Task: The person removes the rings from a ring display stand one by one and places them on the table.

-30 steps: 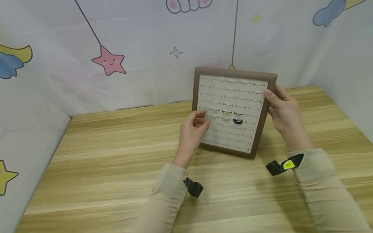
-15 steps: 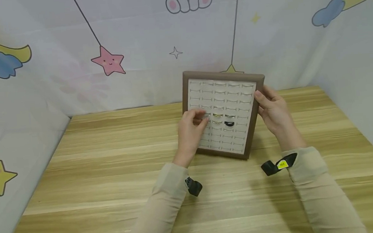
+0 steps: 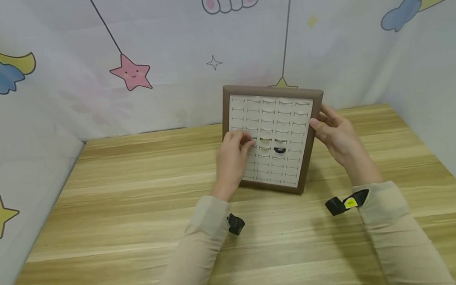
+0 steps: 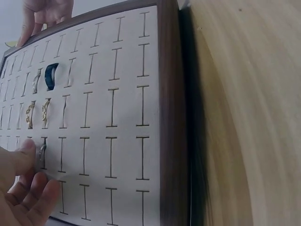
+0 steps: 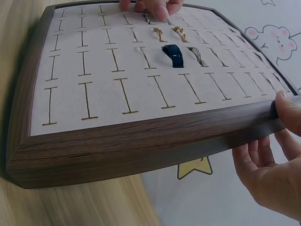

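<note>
Wooden tray (image 3: 309,143) stands tilted on the counter (image 3: 137,202); the right hand (image 3: 336,135) grips its edge, the left hand (image 3: 233,157) pinches a ring (image 4: 43,151) in a slot. A hard pull may tip the tray and shake other rings out.

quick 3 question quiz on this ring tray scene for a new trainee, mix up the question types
1. True or false: the ring tray lies flat on the table.
2. Which hand holds the tray's frame edge? A left hand B right hand
3. Fill in: the left thumb and fingers pinch a ____ ring seated in a slot.

Key: 1 false, it stands tilted up. 2 B. 3 silver.
</note>
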`<state>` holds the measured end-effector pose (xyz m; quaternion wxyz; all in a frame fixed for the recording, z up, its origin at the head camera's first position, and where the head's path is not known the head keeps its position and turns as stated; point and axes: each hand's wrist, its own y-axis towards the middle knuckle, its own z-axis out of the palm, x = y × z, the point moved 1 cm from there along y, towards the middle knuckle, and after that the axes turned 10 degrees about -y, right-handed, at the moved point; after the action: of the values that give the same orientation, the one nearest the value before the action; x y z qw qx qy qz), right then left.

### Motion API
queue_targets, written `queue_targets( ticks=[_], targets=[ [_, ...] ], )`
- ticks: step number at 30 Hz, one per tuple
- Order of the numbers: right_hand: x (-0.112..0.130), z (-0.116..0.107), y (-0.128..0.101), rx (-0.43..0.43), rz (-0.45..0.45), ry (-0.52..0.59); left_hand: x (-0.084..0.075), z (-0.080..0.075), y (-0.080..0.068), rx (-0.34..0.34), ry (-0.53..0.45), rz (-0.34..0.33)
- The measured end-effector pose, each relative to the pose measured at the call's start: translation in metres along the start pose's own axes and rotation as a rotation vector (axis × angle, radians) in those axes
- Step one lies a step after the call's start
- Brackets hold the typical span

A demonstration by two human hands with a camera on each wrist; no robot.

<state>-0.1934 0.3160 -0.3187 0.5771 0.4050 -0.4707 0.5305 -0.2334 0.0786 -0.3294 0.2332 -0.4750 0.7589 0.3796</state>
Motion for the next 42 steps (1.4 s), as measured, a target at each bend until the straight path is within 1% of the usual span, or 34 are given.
queue_targets(
  ticks=[3,6,9,12,16,18,21,26,32,34,36,39,42],
  targets=[
    [0.001,0.000,0.000,0.001,0.002,0.002,0.000,-0.003,0.001,0.032,-0.030,-0.020],
    [0.001,0.001,0.000,0.006,0.000,0.006,0.000,-0.008,0.001,0.074,-0.061,-0.060],
    [0.000,0.001,0.000,0.012,-0.005,0.014,0.001,-0.013,-0.001,0.089,-0.087,-0.089],
    [0.000,0.002,0.000,0.013,-0.004,0.014,0.005,-0.022,-0.003,0.070,-0.115,-0.112],
    [0.000,0.002,0.000,0.017,0.002,0.015,0.017,-0.042,-0.003,0.008,-0.121,-0.172],
    [0.000,0.002,-0.001,0.016,0.004,0.017,0.025,-0.054,-0.003,-0.025,-0.115,-0.206],
    [0.000,0.001,-0.001,0.013,0.003,0.017,0.043,-0.070,-0.005,-0.073,-0.109,-0.255],
    [0.000,0.001,-0.001,0.019,-0.002,0.017,0.075,-0.096,-0.011,-0.139,-0.066,-0.309],
    [0.000,0.001,-0.002,0.018,0.005,0.027,0.111,-0.121,-0.023,-0.172,0.011,-0.364],
    [0.000,0.001,-0.002,0.018,0.007,0.032,0.121,-0.129,-0.028,-0.171,0.047,-0.379],
    [0.000,0.001,-0.002,0.017,0.007,0.031,0.129,-0.135,-0.033,-0.156,0.091,-0.394],
    [-0.001,0.001,-0.001,0.016,0.004,0.027,0.139,-0.145,-0.038,-0.103,0.168,-0.413],
    [-0.001,0.001,-0.001,0.016,-0.002,0.023,0.148,-0.152,-0.041,-0.036,0.218,-0.439]
  ],
)
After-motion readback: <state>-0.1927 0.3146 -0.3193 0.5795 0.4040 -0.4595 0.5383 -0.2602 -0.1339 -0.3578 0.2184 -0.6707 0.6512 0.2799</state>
